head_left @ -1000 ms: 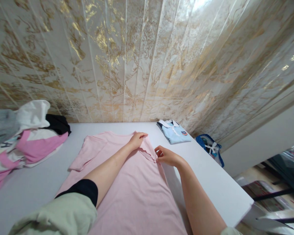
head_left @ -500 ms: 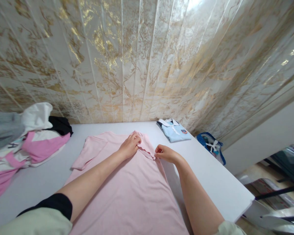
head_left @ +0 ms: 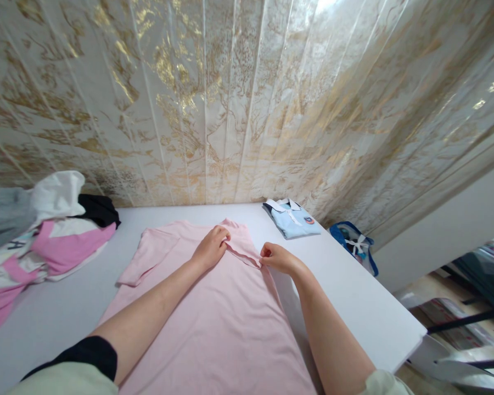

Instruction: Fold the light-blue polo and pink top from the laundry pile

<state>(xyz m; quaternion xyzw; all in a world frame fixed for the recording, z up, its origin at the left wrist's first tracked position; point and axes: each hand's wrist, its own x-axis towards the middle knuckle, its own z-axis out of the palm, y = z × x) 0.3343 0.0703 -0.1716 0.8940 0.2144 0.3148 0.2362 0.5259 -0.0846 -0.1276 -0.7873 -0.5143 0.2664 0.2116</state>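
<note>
A pale pink shirt (head_left: 218, 323) lies spread flat on the white table (head_left: 354, 296), its right sleeve folded in over the body. My left hand (head_left: 211, 247) rests near the top of the shirt with fingers curled on the edge of the folded sleeve. My right hand (head_left: 276, 258) pinches the same sleeve's lower corner at the shirt's right side. The left sleeve (head_left: 142, 258) lies spread out flat.
A folded light blue polo shirt (head_left: 293, 218) sits at the far right of the table. A heap of pink, white, grey and black clothes (head_left: 37, 230) lies at the left. A blue bag (head_left: 354, 244) stands beyond the table's right edge. A gold-patterned curtain (head_left: 230, 99) hangs behind.
My left hand has slid back toward me and to the left along the folded sleeve. The right hand has barely moved.
</note>
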